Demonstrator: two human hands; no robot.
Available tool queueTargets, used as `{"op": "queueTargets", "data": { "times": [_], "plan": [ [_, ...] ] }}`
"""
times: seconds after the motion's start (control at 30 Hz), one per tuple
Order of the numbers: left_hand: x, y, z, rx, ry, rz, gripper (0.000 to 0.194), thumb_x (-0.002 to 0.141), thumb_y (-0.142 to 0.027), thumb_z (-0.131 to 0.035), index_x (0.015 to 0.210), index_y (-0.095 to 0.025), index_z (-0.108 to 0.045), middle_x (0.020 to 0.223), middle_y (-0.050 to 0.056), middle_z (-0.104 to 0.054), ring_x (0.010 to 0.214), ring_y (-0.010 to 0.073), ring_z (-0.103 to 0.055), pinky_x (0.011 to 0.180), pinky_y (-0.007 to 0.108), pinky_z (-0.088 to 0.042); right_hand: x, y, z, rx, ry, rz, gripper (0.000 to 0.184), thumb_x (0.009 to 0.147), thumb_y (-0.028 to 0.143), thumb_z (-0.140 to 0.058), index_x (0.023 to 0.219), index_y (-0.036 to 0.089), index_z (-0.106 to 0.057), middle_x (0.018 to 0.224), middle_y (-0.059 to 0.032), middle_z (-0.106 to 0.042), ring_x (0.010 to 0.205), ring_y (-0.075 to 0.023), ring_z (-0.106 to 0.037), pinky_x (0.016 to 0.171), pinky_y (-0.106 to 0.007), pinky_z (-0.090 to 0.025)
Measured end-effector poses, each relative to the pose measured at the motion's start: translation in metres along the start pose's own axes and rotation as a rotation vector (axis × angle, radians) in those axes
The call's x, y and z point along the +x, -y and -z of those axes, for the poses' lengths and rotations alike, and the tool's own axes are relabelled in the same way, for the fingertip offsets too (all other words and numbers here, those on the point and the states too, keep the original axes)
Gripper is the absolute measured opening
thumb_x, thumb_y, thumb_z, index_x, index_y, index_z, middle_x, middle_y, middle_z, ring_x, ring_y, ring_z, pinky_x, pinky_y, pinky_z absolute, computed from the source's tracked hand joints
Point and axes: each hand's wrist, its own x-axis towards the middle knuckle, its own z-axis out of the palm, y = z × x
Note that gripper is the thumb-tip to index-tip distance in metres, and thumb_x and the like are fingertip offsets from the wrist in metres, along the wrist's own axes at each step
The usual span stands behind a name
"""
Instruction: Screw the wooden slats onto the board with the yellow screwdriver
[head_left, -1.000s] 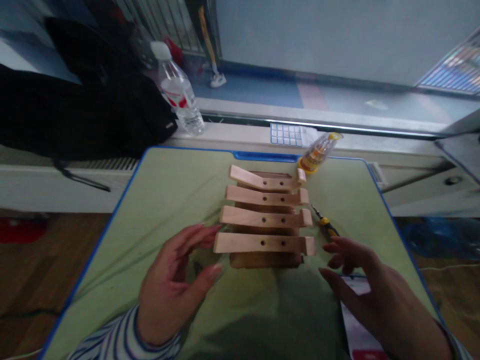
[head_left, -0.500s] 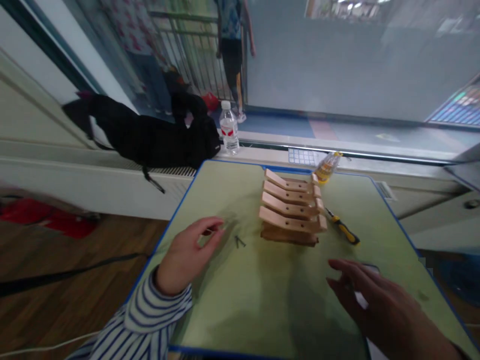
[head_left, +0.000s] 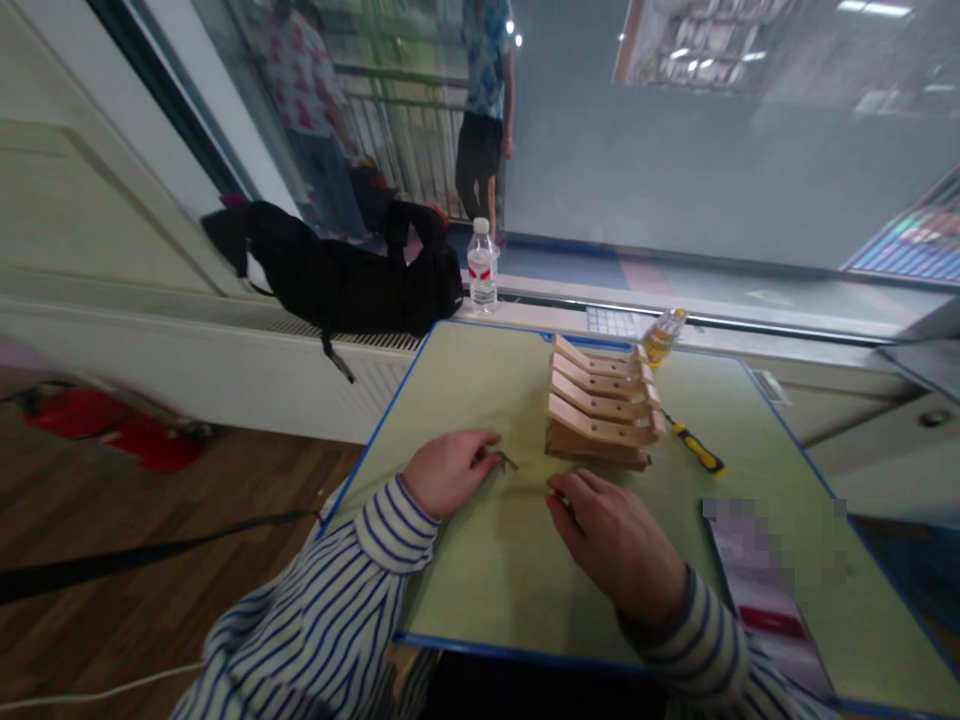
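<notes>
Phone: the phone lies flat at our right on the table, now bared, since our right hand no longer covers part of it.
Right hand: we have brought it inward, in front of the rack and apart from it; thumb and fingers are curled with a narrow gap, and we cannot tell whether anything sits between them.
Left hand: our left hand has left its place by the rack's end and now rests low on the tabletop, fingertips at the screws; the pinch is narrow, but we cannot tell whether it has closed on one.
Screws: the dark, slim screws lie just beyond those fingertips, left of the rack; their number is too small to make out. With our reach turned to them, we judge that picking up is the step in hand.
Screwdriver: the yellow-and-black screwdriver lies right of the rack, untouched.
Rack: the wooden rack, four pale slats over a darker base, stands toward the far side of the table, neither hand on it; dark holes show in the slats.
Bottles: a yellow-capped bottle leans just behind the rack; a water bottle stands upright on the sill.
</notes>
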Motion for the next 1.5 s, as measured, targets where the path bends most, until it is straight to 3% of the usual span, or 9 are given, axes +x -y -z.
{"op": "queueTargets", "data": {
  "times": [0.3,0.5,0.73,1.13,1.33,1.5],
  "plan": [
    [0.012,0.017,-0.011,-0.074,-0.025,-0.030,0.024,0.085,-0.033,-0.048,0.085,-0.017,-0.066,0.083,0.006,-0.066,0.079,0.0169,-0.059,0.071,0.026,-0.043,0.041,0.011,-0.035,-0.016,-0.005,-0.081,0.026,0.093,0.030,-0.035,0.101,0.019,-0.057,0.092,-0.0061,-0.065,0.087,-0.0160,-0.062,0.075,-0.026,-0.043],
    [0.019,0.024,-0.017,-0.101,-0.038,-0.027,0.023,0.085,-0.031,-0.048,0.083,-0.019,-0.067,0.084,0.005,-0.065,0.079,0.0167,-0.059,0.070,0.025,-0.043,0.049,0.012,-0.047,-0.047,0.008,-0.095,0.027,0.094,0.032,-0.033,0.098,0.020,-0.057,0.095,-0.0059,-0.064,0.087,-0.0163,-0.062,0.073,-0.027,-0.044],
    [0.025,0.025,-0.021,-0.084,-0.053,-0.007,0.025,0.087,-0.034,-0.044,0.084,-0.020,-0.065,0.086,0.004,-0.065,0.081,0.0170,-0.059,0.070,0.026,-0.043,0.052,0.007,-0.052,-0.073,0.021,-0.108,0.028,0.094,0.023,-0.031,0.095,0.020,-0.059,0.091,-0.0068,-0.064,0.083,-0.0167,-0.063,0.069,-0.027,-0.045],
    [0.029,0.016,-0.022,-0.136,-0.145,0.048,0.029,0.084,-0.040,-0.045,0.087,-0.020,-0.066,0.085,0.003,-0.067,0.077,0.0172,-0.060,0.070,0.027,-0.046,0.037,-0.002,-0.042,0.003,-0.048,-0.143,0.026,0.092,0.018,-0.033,0.094,0.019,-0.059,0.084,-0.0063,-0.067,0.080,-0.0171,-0.064,0.070,-0.026,-0.046],
    [0.025,0.003,-0.020,-0.150,-0.207,0.086,0.034,0.084,-0.044,-0.047,0.097,-0.017,-0.063,0.087,0.004,-0.067,0.074,0.0167,-0.061,0.068,0.027,-0.048,0.011,-0.005,-0.018,0.103,-0.123,-0.129,0.023,0.091,0.019,-0.037,0.095,0.020,-0.060,0.082,-0.0040,-0.068,0.078,-0.0152,-0.065,0.072,-0.024,-0.046],
    [0.018,-0.025,-0.014,-0.125,-0.216,-0.012,0.029,0.085,-0.040,-0.047,0.093,-0.019,-0.065,0.087,0.004,-0.067,0.076,0.0160,-0.060,0.068,0.027,-0.048,-0.018,-0.010,0.004,0.159,-0.198,-0.141,0.020,0.089,0.018,-0.041,0.095,0.020,-0.061,0.085,-0.0028,-0.068,0.077,-0.0139,-0.065,0.072,-0.023,-0.046]
  ]
}}
